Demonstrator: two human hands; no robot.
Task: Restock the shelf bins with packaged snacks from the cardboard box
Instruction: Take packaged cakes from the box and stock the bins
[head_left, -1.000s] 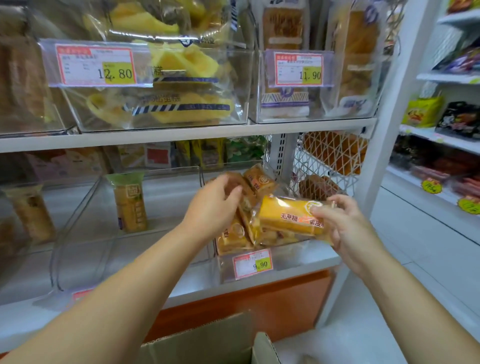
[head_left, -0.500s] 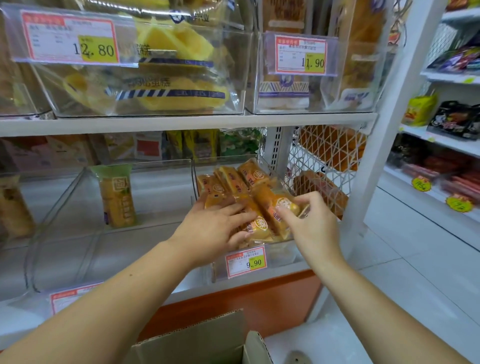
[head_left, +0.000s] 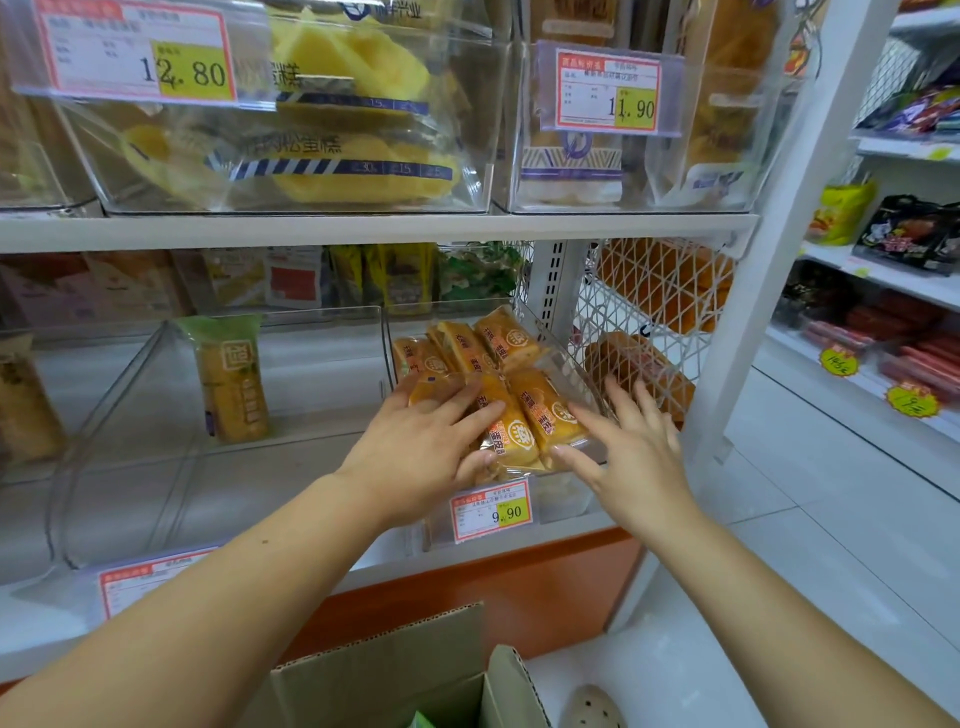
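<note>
The left hand (head_left: 421, 452) lies flat, grip open, pressing the orange snack packs (head_left: 540, 410) in the rightmost clear bin (head_left: 563, 496); the right hand (head_left: 631, 452), beside them, is spread wide, its grip empty.

Snack packs (head_left: 498, 395) lie stacked in the right-hand bin (head_left: 563, 496) on the lower shelf (head_left: 405, 564), a left hand (head_left: 421, 447) flat on them, a right hand (head_left: 634, 452) at the bin's right wall. One upright pack (head_left: 234, 379) stands in the neighbouring bin (head_left: 130, 467) to the left; a cardboard box (head_left: 384, 670) sits below, in front.
</note>
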